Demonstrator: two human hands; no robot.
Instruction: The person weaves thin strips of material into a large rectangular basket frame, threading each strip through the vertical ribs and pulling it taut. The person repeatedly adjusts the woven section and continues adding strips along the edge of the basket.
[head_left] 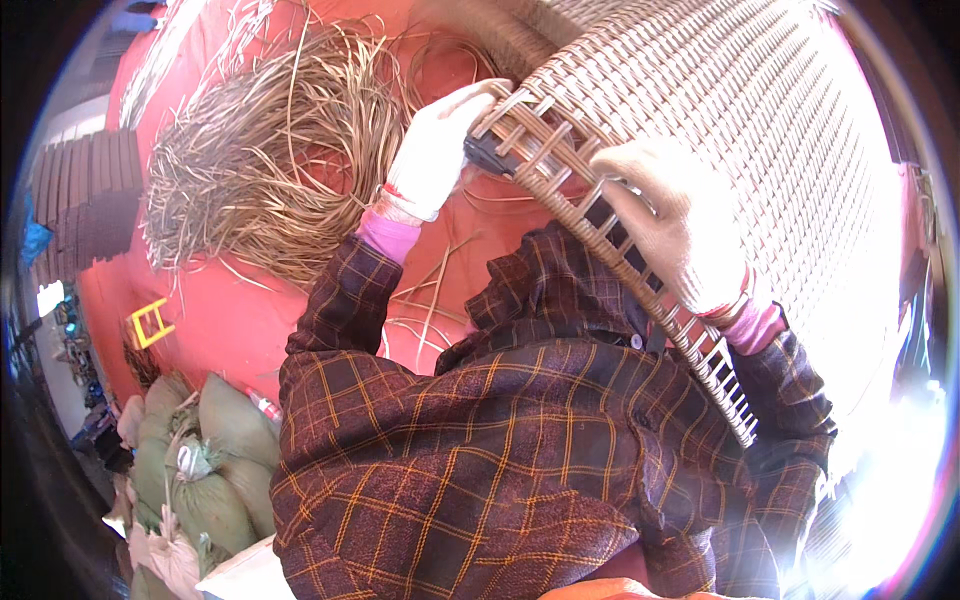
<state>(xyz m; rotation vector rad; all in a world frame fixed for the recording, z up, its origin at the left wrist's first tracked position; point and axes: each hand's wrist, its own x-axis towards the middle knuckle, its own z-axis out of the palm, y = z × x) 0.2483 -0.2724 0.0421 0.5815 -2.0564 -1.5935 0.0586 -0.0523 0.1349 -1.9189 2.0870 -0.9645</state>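
A large woven wicker piece (pixel 720 90) in tan and brown leans across the upper right, and an open, ladder-like lattice (pixel 545 140) runs along its near edge. My left hand (pixel 445 145), in a white glove, is closed round the far corner of that lattice, its fingertips hidden behind it. Just under this hand, a black part (pixel 490 156) shows at the corner; its kind is unclear. My right hand (pixel 672 220), also gloved, lies over the lattice edge with fingers curled and bent. Whatever sits between its thumb and fingers is hidden.
A big heap of loose tan wicker strands (pixel 285 150) lies on the red floor covering (pixel 225 320) to the left. Beyond my left elbow are a small yellow frame (pixel 152 323) and stuffed green sacks (pixel 215 480). Brown slatted pieces (pixel 90 195) stand at the far left.
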